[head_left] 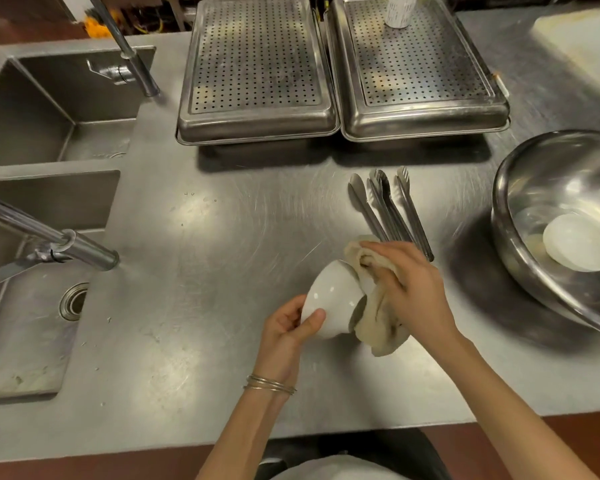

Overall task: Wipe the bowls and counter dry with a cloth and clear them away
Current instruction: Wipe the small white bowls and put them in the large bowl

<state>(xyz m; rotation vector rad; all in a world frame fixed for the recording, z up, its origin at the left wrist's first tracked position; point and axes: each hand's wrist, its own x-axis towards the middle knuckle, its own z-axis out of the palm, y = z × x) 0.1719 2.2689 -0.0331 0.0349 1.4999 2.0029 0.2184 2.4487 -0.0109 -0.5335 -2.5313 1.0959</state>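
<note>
Bowl [329,299] lying tipped, mouth facing right toward cloth [378,327]; my left hand [288,327] gripping its base, right hand [409,289] clutching cloth at rim. I'm judging wipe running along that axis.

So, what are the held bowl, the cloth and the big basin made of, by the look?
White bowl: likely glazed ceramic, glossy with small highlights. Cloth: soft woven fabric, beige, crumpled in folds. Big basin: probably stainless steel, shiny with mirror-like reflections.
</note>
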